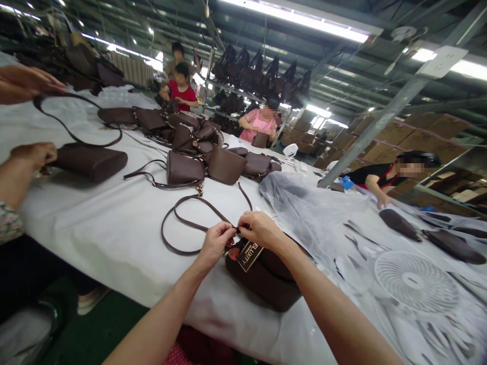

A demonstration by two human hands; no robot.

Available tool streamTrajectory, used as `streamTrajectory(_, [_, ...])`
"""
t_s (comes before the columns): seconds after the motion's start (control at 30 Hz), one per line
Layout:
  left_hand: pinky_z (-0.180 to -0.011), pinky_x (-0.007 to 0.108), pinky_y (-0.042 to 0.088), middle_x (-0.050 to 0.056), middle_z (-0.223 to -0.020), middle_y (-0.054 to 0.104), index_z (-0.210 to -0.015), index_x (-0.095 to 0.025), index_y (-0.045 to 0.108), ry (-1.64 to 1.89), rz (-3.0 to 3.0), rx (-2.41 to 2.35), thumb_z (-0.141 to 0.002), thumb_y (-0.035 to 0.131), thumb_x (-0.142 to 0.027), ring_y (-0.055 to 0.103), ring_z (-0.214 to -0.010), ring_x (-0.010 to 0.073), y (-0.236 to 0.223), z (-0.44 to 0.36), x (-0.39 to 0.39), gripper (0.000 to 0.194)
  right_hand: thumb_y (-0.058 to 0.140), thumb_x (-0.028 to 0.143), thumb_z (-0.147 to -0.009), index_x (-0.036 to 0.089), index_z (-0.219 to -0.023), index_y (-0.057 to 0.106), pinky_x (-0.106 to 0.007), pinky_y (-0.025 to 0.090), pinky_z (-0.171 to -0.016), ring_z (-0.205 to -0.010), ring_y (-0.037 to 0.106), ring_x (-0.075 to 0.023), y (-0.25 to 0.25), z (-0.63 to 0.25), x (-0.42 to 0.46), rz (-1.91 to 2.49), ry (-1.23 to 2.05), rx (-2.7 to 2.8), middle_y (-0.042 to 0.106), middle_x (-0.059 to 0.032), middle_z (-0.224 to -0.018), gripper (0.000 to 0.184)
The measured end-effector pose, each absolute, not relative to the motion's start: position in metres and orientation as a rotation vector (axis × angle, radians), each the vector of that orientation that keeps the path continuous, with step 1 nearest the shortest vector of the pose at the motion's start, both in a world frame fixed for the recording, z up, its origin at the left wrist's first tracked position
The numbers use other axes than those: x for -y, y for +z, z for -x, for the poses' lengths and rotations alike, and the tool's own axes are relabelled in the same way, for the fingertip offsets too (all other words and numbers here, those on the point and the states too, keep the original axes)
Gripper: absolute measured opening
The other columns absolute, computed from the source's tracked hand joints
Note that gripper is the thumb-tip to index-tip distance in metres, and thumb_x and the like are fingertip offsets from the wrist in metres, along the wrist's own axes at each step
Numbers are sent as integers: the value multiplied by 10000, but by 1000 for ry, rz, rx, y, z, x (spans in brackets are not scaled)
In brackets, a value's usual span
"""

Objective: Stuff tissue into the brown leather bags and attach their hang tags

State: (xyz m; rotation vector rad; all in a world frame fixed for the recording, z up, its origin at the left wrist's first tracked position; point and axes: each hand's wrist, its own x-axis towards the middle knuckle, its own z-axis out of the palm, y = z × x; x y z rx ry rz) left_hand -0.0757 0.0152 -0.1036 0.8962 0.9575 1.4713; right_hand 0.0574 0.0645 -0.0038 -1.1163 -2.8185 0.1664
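A dark brown handbag point(266, 281) lies at the near edge of the white table point(95, 223), with a dark hang tag point(249, 256) lettered in gold at its top. My left hand point(215, 243) and my right hand point(262, 228) meet just above the tag, both pinched on the bag's thin brown strap point(178, 223) where it joins the bag. The strap loops out to the left over the table.
A heap of brown bags point(198, 147) fills the table's middle. A co-worker's hands point(32, 154) at left hold another bag point(91, 162) and its strap. Clear plastic bags point(315, 213) and a white fan point(416, 281) lie at right. Other people work along the far side.
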Motion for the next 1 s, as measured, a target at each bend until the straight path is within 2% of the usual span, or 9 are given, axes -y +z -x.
streamTrajectory(0.2, [-580,208,406,3,-721,615,-685,-167,624,1545,-962,-821,-698,713,-266,506,-618,99,-98,77,-12,133,566,90,-799,146,-778,692,-232,387,-667,-710,568,-135,-7,-59,-68,1111,184,2728,648,-37,-761,140])
streamTrajectory(0.33, [-594,206,400,-9,-660,596,-694,-163,619,1530,-779,-703,-698,705,-260,501,-607,96,-93,73,-11,130,546,64,-836,160,-863,674,-227,425,-734,-790,598,-131,3,-66,-54,923,349,2720,666,-34,-855,162])
streamTrajectory(0.47, [-591,201,409,-9,-681,625,-673,-161,588,1508,-584,-610,-670,720,-239,524,-599,86,-91,72,-9,153,583,202,-879,189,-954,661,-303,435,-868,-933,598,-177,18,-84,-26,658,291,3013,659,-63,-1012,109])
streamTrajectory(0.57, [-621,205,433,-1,-737,670,-692,-166,581,1507,-451,-537,-645,746,-218,567,-631,91,-92,74,-8,179,736,324,-759,190,-1117,624,-426,353,-1027,-1061,562,-248,20,-96,-11,586,93,3196,632,-92,-1120,398])
streamTrajectory(0.63, [-660,213,449,21,-787,702,-695,-165,581,1506,-406,-489,-639,747,-196,603,-686,103,-94,74,-7,179,732,263,-755,175,-1177,596,-462,283,-1089,-1121,532,-266,14,-100,-6,571,-93,3238,615,-107,-1159,452])
streamTrajectory(0.73, [-716,242,470,40,-831,729,-720,-171,595,1502,-327,-401,-639,733,-161,640,-760,131,-96,74,-6,160,534,146,-897,186,-1001,648,-448,282,-1091,-1017,575,-220,2,-96,-7,663,-248,3208,654,-75,-997,159])
streamTrajectory(0.8, [-692,253,475,33,-798,729,-745,-178,610,1492,-256,-334,-656,727,-154,641,-757,141,-97,75,-7,149,463,144,-942,202,-875,640,-459,277,-1091,-907,602,-190,-4,-92,-9,764,-164,3137,660,-36,-872,198])
streamTrajectory(0.9, [-539,207,420,63,-867,737,-747,-161,627,1447,-173,-249,-713,712,-163,587,-645,105,-101,77,-10,91,468,164,-949,212,-915,600,-470,270,-1100,-846,622,-164,-6,-84,-11,950,163,2911,668,1,-856,144])
streamTrajectory(1.0, [-442,182,350,102,-1010,726,-721,-137,631,1414,-125,-182,-759,677,-148,502,-545,58,-105,78,-11,60,428,169,-961,211,-910,556,-390,396,-988,-791,612,-161,-4,-78,-15,1088,334,2670,659,-1,-842,144])
